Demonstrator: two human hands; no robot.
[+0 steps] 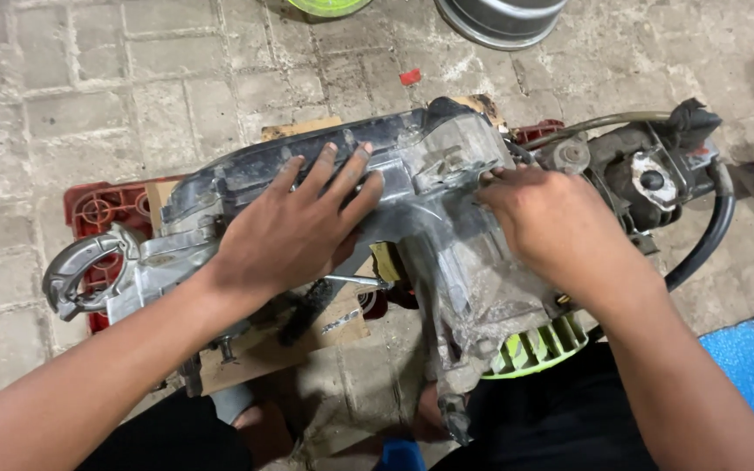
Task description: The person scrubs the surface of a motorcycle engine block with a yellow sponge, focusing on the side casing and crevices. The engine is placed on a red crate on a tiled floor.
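My left hand (pixel 303 228) lies flat, fingers spread, on the grimy grey cast-metal scooter engine casing (pixel 412 201), which stretches across a red plastic crate (pixel 98 209) and a scuffed plywood board (pixel 263 349) on the rough grey paving bricks (pixel 89 96). My right hand (pixel 551 228) presses its fingertips (pixel 495 177) into a ribbed recess near the casing's right end, not gripping anything. A bright green finned plastic fan (pixel 538 349) pokes out below, and a smooth black rubber hose (pixel 713 235) curves off the cylinder end.
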